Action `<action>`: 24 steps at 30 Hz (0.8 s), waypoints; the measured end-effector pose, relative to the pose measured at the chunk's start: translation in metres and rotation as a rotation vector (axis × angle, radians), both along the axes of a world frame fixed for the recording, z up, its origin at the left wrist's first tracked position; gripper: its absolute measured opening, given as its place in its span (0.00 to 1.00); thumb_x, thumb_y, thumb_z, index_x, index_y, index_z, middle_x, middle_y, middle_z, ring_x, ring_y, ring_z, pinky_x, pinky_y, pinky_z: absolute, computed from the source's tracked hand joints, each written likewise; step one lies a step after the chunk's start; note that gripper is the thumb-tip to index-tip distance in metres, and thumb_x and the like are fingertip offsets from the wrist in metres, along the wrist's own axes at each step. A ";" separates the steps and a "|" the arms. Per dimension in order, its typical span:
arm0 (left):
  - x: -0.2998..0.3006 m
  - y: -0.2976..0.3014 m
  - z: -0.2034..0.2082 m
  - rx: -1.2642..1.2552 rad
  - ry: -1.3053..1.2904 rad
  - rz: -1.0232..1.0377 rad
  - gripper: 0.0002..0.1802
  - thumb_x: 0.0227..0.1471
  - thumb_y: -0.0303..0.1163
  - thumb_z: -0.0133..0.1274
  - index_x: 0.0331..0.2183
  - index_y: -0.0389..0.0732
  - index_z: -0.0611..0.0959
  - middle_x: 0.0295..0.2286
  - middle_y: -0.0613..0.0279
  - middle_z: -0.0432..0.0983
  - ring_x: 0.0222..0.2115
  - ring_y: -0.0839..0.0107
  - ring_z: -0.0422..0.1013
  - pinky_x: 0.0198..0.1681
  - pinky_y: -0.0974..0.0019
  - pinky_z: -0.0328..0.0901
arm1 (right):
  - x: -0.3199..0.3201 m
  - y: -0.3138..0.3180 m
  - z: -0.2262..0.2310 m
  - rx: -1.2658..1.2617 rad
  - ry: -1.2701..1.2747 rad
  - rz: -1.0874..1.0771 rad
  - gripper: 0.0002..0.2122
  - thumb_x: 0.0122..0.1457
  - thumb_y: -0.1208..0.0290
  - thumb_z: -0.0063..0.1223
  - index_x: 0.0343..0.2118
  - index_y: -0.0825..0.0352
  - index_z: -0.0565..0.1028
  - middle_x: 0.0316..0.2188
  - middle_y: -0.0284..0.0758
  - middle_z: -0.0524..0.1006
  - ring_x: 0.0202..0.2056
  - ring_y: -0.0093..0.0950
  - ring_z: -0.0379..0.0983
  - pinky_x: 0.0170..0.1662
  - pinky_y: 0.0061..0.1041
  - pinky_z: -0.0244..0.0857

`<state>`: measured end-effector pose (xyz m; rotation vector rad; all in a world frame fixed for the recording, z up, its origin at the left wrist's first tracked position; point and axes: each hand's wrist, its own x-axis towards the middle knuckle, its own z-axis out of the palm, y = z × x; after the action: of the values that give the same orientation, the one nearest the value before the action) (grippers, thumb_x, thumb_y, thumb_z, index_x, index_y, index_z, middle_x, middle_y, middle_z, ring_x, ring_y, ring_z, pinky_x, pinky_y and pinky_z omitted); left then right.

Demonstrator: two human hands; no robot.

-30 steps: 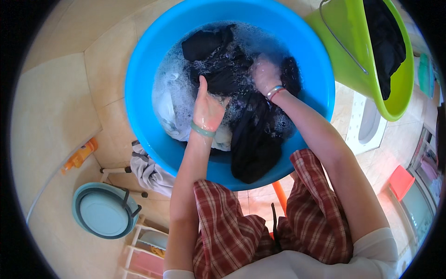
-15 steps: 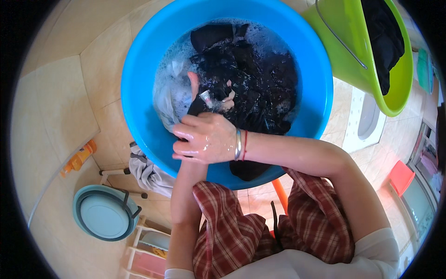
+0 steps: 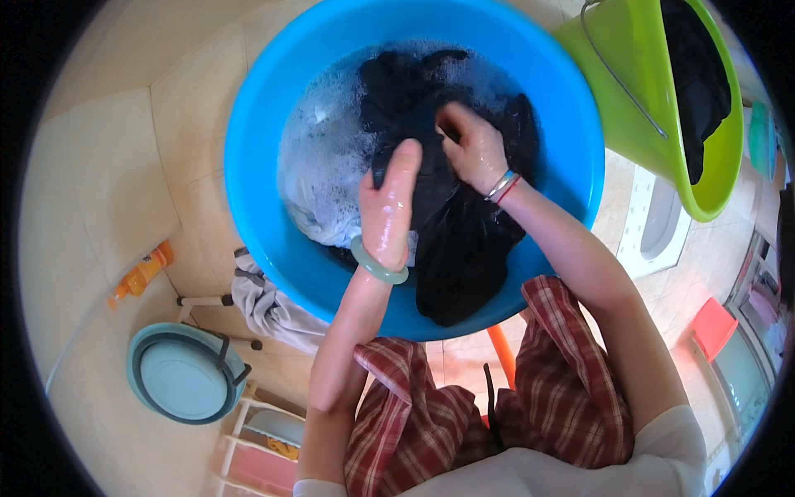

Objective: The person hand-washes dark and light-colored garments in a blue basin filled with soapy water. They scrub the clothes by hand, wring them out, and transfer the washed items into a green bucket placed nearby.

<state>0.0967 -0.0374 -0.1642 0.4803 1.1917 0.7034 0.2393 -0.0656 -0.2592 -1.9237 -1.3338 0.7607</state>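
Both hands back on the dark cloth, mid-scrub.

Near: left hand [image 3: 387, 207] and right hand [image 3: 472, 149], half a second ago stacked at the near rim, now each closed on dark cloth [image 3: 451, 240], centre frame, in blue basin [image 3: 248, 190]. Upper right: green bucket [image 3: 638, 124].

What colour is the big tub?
The tub is bright blue, seen clearly in the head view.

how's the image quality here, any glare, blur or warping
Head view: strong fisheye, the blue basin and floor tiles bow toward a black rim; wet glare on the left hand; right hand and dark garment fairly sharp; bright, even light.
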 end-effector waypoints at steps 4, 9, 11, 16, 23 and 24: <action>-0.009 0.004 0.045 0.328 0.001 -0.525 0.07 0.53 0.31 0.61 0.30 0.37 0.83 0.25 0.70 0.77 0.26 0.82 0.70 0.31 0.75 0.66 | 0.017 0.015 -0.005 0.170 -0.201 0.128 0.23 0.56 0.63 0.57 0.55 0.57 0.69 0.62 0.40 0.60 0.58 0.44 0.62 0.59 0.36 0.60; -0.017 0.027 0.076 0.586 -0.206 -0.836 0.09 0.47 0.27 0.64 0.27 0.34 0.80 0.21 0.65 0.74 0.21 0.78 0.68 0.27 0.73 0.64 | 0.039 0.025 -0.031 0.176 0.307 0.153 0.22 0.59 0.61 0.56 0.54 0.63 0.72 0.58 0.40 0.69 0.55 0.34 0.68 0.59 0.32 0.60; -0.023 0.041 0.072 0.482 -0.172 -0.887 0.10 0.47 0.28 0.64 0.31 0.34 0.81 0.24 0.67 0.75 0.25 0.80 0.68 0.30 0.74 0.65 | 0.052 0.015 -0.044 0.121 0.940 -0.223 0.20 0.62 0.63 0.53 0.54 0.66 0.72 0.49 0.35 0.77 0.50 0.28 0.71 0.57 0.29 0.61; -0.058 0.077 0.022 0.468 0.332 -0.871 0.20 0.46 0.26 0.60 0.44 0.35 0.79 0.29 0.65 0.77 0.28 0.76 0.71 0.35 0.70 0.68 | 0.073 0.026 0.020 0.073 0.434 -0.320 0.19 0.55 0.69 0.60 0.47 0.71 0.72 0.46 0.41 0.77 0.46 0.33 0.74 0.51 0.29 0.66; -0.062 0.079 -0.028 1.130 1.298 -0.688 0.25 0.48 0.26 0.60 0.50 0.35 0.76 0.42 0.51 0.77 0.44 0.60 0.73 0.50 0.60 0.66 | 0.058 0.014 0.009 -0.166 -0.213 -0.079 0.36 0.46 0.70 0.65 0.59 0.68 0.61 0.59 0.49 0.63 0.59 0.47 0.61 0.59 0.39 0.62; -0.060 0.077 -0.028 1.232 1.292 -0.492 0.24 0.50 0.27 0.59 0.50 0.35 0.76 0.42 0.51 0.77 0.44 0.60 0.73 0.49 0.60 0.67 | 0.052 0.011 0.006 -0.136 -0.218 -0.092 0.39 0.46 0.69 0.66 0.62 0.67 0.57 0.61 0.49 0.60 0.62 0.47 0.58 0.60 0.39 0.61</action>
<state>0.0371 0.0397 -0.1917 2.4353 1.5547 0.5990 0.2912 -0.0542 -0.2527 -2.2119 -1.3382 0.6243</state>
